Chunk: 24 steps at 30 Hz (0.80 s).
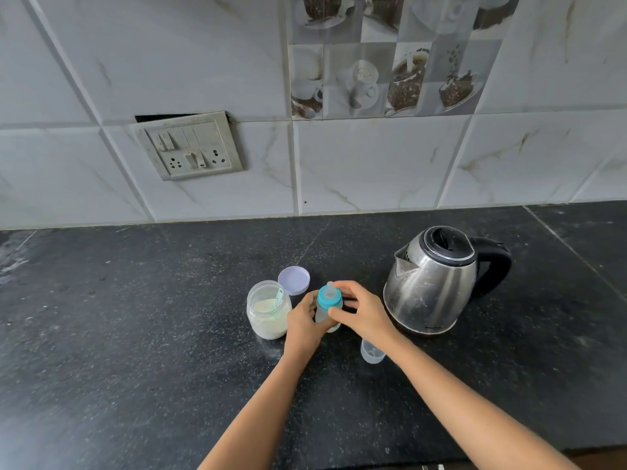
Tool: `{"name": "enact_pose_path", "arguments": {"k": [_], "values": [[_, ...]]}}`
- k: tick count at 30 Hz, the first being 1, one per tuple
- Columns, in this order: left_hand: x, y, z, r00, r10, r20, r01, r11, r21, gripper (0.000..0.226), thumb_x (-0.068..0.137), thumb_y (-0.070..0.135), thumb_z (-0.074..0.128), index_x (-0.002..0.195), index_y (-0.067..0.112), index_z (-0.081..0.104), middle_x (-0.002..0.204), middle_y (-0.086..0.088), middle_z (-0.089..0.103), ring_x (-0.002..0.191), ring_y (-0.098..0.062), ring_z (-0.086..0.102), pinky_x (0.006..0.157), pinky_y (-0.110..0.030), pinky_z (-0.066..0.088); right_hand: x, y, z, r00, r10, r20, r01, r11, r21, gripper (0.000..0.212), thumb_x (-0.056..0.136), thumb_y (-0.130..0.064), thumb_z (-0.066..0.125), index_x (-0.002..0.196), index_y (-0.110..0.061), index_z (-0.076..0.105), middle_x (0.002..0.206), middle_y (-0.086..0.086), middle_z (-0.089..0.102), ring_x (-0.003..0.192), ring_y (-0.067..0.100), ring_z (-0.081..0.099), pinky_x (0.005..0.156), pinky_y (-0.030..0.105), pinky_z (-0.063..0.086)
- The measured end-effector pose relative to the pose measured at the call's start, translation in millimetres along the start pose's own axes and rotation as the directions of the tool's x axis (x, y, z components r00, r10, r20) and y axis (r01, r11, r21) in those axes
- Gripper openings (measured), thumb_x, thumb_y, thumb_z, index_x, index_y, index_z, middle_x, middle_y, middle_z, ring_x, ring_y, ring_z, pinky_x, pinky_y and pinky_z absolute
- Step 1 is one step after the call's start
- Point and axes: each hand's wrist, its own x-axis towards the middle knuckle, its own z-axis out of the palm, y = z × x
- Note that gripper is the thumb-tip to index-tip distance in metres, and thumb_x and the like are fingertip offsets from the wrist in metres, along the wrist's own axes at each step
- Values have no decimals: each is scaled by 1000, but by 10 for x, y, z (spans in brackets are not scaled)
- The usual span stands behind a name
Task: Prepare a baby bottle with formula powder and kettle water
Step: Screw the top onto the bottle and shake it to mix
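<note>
Two hands on bottle [327,308]: left hand [303,323] wraps body, right hand [365,312] curls round collar [328,299]. Keep upright while twisting; jar [268,315] just left.

Both hands [305,320] [364,312] around upright baby bottle [328,299], between open formula jar [268,317] and kettle [431,286]

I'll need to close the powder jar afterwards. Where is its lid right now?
Head view: the lilac lid lies on the black counter just behind the open powder jar, left of the baby bottle and kettle.
</note>
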Motion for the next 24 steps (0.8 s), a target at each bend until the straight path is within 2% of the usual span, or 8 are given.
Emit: {"name": "enact_pose_path", "arguments": {"k": [4,8,11,13,16,19,22,24], "values": [[12,-21,7,1000,4,4,-4,1000,8,55,75,19,80,122,29,54,110,22,61,103,13,56,83,-4,42,-62,75,4,988,36,-149,-42,998,-36,38,76,-20,76,109,-21,56,109,-10,59,103,5,56,90,23,49],[53,-35,-9,1000,2,15,-3,998,62,55,74,14,80,118,32,52,103,27,57,96,15,54,77,0,38,179,-7,-175,975,-13,223,32,996,-83,66,79,-12,71,136,-29,44,140,-9,46,128,5,43,108,29,38],[110,-81,-4,1000,-3,28,0,995,105,55,72,17,82,119,26,56,113,16,61,104,0,57,84,-7,40,383,-131,-309,895,-20,446,102,982,-160,65,79,-9,72,137,-25,48,135,-8,54,123,2,50,103,22,40],[125,-109,1,999,-26,31,22,994,108,62,71,21,83,127,21,55,120,11,61,108,-5,57,89,-14,42,460,-164,-347,889,3,459,92,978,-185,62,76,-11,76,133,-23,53,129,-7,59,117,2,55,101,23,42],[93,-106,37,998,-52,-27,53,998,31,59,71,17,84,124,22,56,117,10,61,107,-5,58,90,-17,46,440,-123,-278,940,-5,342,83,973,-216,58,69,-19,81,123,-24,61,118,-9,66,106,2,61,95,28,50],[27,-70,100,994,-43,-98,39,998,-39,54,71,14,82,119,27,60,110,12,64,100,0,60,84,-16,47,261,-96,-76,997,-26,68,46,948,-315,54,66,-33,81,116,-28,62,112,-13,67,100,2,62,88,32,54],[-10,-67,157,988,-12,-155,5,999,-43,46,74,9,75,110,34,61,102,14,66,95,2,61,79,-17,49,56,-105,206,971,-36,-238,-63,917,-393,50,72,-39,76,117,-26,59,114,-12,63,102,7,60,84,30,52],[-4,-82,161,984,-3,-180,-2,1000,-31,41,77,10,70,108,36,61,101,13,68,96,-1,62,84,-24,52,-17,-107,385,930,-18,-366,-107,942,-318,47,75,-37,74,118,-24,58,114,-9,62,102,10,60,81,28,51]]}}
